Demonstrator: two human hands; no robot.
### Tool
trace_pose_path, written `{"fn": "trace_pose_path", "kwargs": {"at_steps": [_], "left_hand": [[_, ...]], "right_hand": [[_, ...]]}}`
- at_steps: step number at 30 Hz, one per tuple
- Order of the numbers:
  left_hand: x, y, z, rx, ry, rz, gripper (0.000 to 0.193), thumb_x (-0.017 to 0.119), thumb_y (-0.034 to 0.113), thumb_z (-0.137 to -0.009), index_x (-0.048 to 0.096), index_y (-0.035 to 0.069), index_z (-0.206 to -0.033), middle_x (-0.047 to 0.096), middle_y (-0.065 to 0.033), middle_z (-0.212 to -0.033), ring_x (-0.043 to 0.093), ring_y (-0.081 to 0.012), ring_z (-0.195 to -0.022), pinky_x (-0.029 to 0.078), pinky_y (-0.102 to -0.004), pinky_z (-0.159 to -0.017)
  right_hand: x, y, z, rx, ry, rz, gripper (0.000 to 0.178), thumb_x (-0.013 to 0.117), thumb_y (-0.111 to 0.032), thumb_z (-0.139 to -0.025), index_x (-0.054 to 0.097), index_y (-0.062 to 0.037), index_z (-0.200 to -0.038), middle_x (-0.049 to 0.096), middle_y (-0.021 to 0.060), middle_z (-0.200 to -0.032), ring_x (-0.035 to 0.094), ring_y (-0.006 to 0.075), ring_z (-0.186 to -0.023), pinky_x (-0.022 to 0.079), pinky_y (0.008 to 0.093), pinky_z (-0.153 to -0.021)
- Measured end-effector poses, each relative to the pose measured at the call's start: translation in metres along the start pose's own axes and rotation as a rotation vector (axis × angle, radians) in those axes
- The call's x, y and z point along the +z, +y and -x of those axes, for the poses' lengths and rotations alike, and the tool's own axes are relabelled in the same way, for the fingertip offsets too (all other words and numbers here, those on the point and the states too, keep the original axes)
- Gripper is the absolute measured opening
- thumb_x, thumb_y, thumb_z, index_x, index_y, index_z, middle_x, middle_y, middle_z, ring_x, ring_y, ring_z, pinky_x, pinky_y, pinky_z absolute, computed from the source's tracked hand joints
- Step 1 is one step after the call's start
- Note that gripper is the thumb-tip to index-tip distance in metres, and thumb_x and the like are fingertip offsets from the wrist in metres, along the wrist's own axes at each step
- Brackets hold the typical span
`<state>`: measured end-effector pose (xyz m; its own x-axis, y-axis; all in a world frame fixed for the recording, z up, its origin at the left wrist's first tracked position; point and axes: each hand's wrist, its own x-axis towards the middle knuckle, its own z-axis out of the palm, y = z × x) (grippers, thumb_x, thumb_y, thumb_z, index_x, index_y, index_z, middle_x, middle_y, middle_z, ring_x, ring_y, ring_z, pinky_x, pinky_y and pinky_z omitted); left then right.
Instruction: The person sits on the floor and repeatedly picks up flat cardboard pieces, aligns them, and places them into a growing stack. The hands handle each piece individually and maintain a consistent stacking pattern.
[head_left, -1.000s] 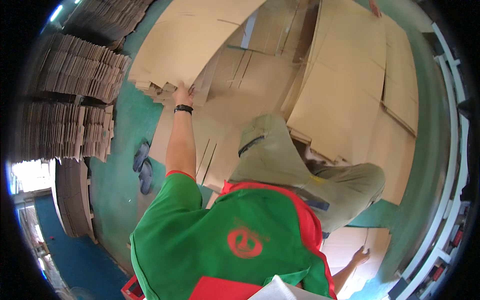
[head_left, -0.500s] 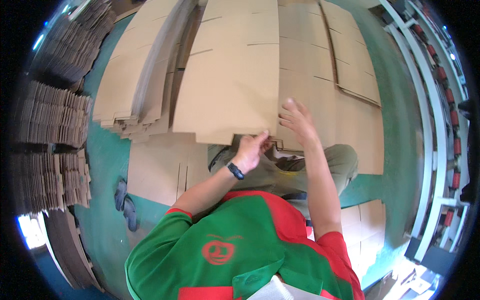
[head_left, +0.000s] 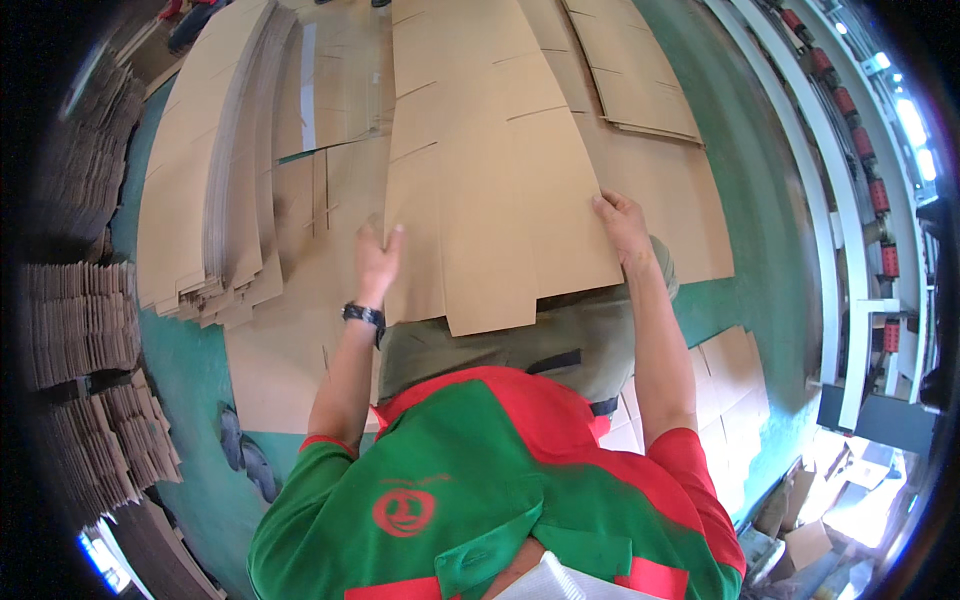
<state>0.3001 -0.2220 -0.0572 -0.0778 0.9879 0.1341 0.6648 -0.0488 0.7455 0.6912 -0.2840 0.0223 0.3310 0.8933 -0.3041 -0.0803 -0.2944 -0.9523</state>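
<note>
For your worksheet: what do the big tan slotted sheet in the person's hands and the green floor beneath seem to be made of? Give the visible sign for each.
The big tan slotted sheet: apparently corrugated cardboard, matt brown, with cut slots and creased fold lines; it stays flat between the left hand and right hand. The green floor: probably painted or coated concrete, smooth with a slight sheen.

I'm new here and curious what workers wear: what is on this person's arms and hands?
Both hands are bare, with no gloves. The left hand has a black wristwatch on its wrist; the right hand wears nothing. The forearms are uncovered, and the short sleeves of the green shirt end in red cuffs.
</note>
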Motion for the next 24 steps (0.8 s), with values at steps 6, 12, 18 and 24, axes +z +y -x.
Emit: {"fn": "trace_pose_path", "kwargs": {"at_steps": [6, 12, 18, 24], "left_hand": [[0.023, -0.062, 0.005, -0.531, -0.496, 0.346, 0.063, 0.065, 0.034, -0.090, 0.047, -0.012, -0.130, 0.058, -0.0246, -0.125, 0.057, -0.0272, -0.117, 0.044, -0.0350, -0.098], [0.032, -0.059, 0.014, -0.518, -0.270, 0.482, 0.061, 0.068, 0.030, -0.089, 0.048, -0.011, -0.129, 0.062, -0.0193, -0.119, 0.059, -0.0238, -0.110, 0.046, -0.0339, -0.095], [0.029, -0.002, 0.026, -0.465, -0.169, 0.669, 0.045, 0.065, 0.022, -0.092, 0.050, -0.007, -0.123, 0.064, -0.0148, -0.112, 0.062, -0.0197, -0.100, 0.049, -0.0328, -0.088], [0.076, 0.094, 0.069, -0.467, -0.414, 1.033, 0.045, 0.065, 0.025, -0.094, 0.046, 0.003, -0.129, 0.064, -0.0094, -0.108, 0.061, -0.0167, -0.095, 0.051, -0.0326, -0.083]], "right_hand": [[-0.015, 0.024, -0.002, 0.053, 0.047, -0.030, 0.031, 0.058, -0.014, -0.094, 0.062, 0.0036, -0.119, 0.068, 0.0073, -0.102, 0.063, 0.0129, -0.087, 0.051, 0.0275, -0.078], [-0.019, 0.031, -0.002, 0.073, 0.053, -0.024, 0.034, 0.060, -0.016, -0.093, 0.061, 0.0045, -0.120, 0.068, 0.0084, -0.104, 0.063, 0.0134, -0.089, 0.051, 0.0284, -0.080], [-0.038, -0.030, 0.004, -0.087, 0.107, 0.162, 0.039, 0.062, -0.020, -0.092, 0.059, 0.0063, -0.121, 0.068, 0.0077, -0.107, 0.063, 0.0125, -0.089, 0.051, 0.0274, -0.079], [-0.101, -0.204, 0.055, -0.296, -0.027, 0.533, 0.038, 0.060, -0.020, -0.094, 0.059, 0.0036, -0.124, 0.066, 0.0066, -0.111, 0.060, 0.0101, -0.099, 0.049, 0.0272, -0.086]]}}
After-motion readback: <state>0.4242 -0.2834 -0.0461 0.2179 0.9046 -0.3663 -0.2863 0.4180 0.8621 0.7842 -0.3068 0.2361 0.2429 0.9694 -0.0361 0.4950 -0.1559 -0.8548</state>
